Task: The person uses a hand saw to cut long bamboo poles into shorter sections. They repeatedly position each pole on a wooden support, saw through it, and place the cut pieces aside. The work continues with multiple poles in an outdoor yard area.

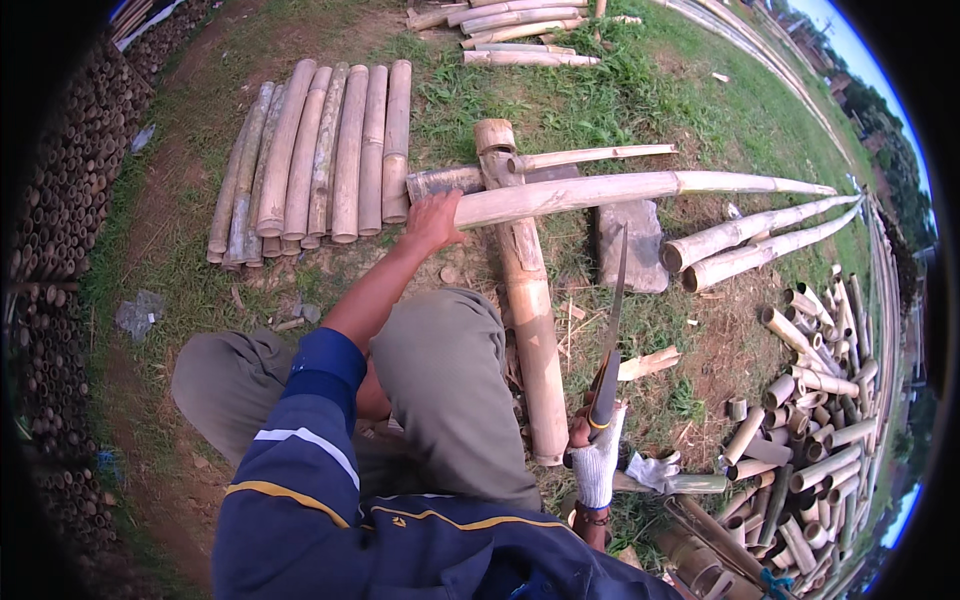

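My bare left hand point(432, 224) grips the near left end of a long bamboo pole point(590, 194), its fingers closed about the cut end. The pole stretches away to the right, lying across a thick bamboo post point(525, 290) on the ground. In my right hand point(597, 462), which wears a white knit glove, is a handsaw point(612, 340) with a dark handle. Its long blade points up and away, the tip just below the pole and apart from it. A short dark bamboo piece point(445, 182) lies just behind my left hand.
Cut bamboo lengths point(350, 150) lie in a row at the left. A flat stone point(632, 250) sits beneath the pole, with two more poles point(750, 235) beside it. Short offcuts point(820, 420) are heaped at the right. A loose white glove point(655, 470) rests near my right hand.
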A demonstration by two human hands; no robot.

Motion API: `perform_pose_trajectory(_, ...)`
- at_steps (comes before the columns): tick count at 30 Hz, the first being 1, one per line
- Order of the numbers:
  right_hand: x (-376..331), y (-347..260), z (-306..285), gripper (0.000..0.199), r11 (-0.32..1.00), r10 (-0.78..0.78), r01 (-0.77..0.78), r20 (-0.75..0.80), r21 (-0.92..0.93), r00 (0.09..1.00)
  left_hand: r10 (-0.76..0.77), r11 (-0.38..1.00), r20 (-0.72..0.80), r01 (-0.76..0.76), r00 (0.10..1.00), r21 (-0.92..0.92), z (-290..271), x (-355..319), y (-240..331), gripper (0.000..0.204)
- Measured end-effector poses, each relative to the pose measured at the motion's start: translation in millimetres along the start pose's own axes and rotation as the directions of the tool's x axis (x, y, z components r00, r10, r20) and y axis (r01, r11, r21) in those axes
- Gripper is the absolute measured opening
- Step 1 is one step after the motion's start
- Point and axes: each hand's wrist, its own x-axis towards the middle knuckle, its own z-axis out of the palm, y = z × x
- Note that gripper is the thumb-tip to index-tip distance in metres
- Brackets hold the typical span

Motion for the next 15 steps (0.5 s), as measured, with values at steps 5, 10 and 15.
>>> perform_pose_trajectory(5,-17.6,-37.7,-1.1,0.068,0.957,-0.081,0.069,0.033,0.281,0.996,-0.007,1.0,0.072,0.009,0.997,-0.021,-11.0,10.1,0.4,0.071)
perform_pose_trajectory(10,-14.7,-54.0,7.3,0.07,0.949,-0.021,-0.06,0.252,0.309,0.968,-0.002,0.999,0.119,0.006,0.993,-0.033,-20.4,11.6,-3.7,0.074)
perform_pose_trajectory(15,44.4,-47.3,28.8,0.056,0.925,-0.172,-0.01,0.441,0.38,0.881,0.074,0.99,0.073,-0.064,0.995,-0.125,-22.9,11.3,-8.3,0.074)
